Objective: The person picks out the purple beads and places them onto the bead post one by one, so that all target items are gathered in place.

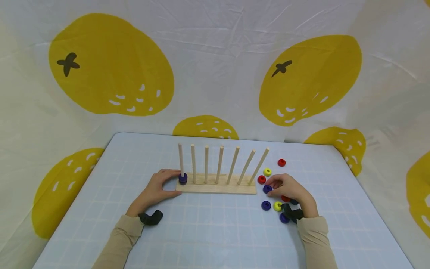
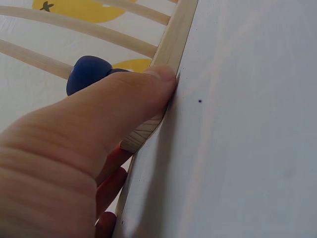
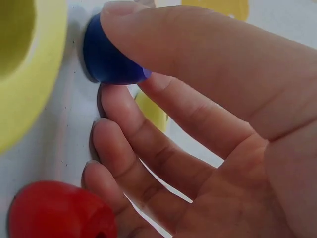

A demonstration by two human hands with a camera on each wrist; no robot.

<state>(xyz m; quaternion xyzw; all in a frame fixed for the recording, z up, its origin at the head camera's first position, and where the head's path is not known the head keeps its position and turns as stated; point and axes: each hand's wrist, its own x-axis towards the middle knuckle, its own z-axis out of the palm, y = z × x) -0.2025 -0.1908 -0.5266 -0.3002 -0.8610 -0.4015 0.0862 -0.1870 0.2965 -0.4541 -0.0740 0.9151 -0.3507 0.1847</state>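
Note:
A wooden peg rack [image 1: 218,189] with a row of several upright pegs lies mid-table. Two dark blue beads [image 1: 183,179] are stacked around its leftmost peg; the left wrist view shows part of this blue stack [image 2: 88,74]. My left hand [image 1: 157,188] grips the base's left end, thumb along the front edge and fingers behind. To the right of the rack, my right hand [image 1: 288,186] pinches a blue bead [image 3: 111,52] between thumb and fingers, at table level. In the right wrist view, a red bead [image 3: 57,210] and a large-looking yellow bead [image 3: 54,94] are close by.
Around my right hand lie loose beads: a red bead [image 1: 281,162] at the back, a yellow bead [image 1: 267,172], another red bead [image 1: 261,179], a blue bead [image 1: 266,205] and a yellow bead [image 1: 277,206] in front. Several more are partly hidden under my right wrist.

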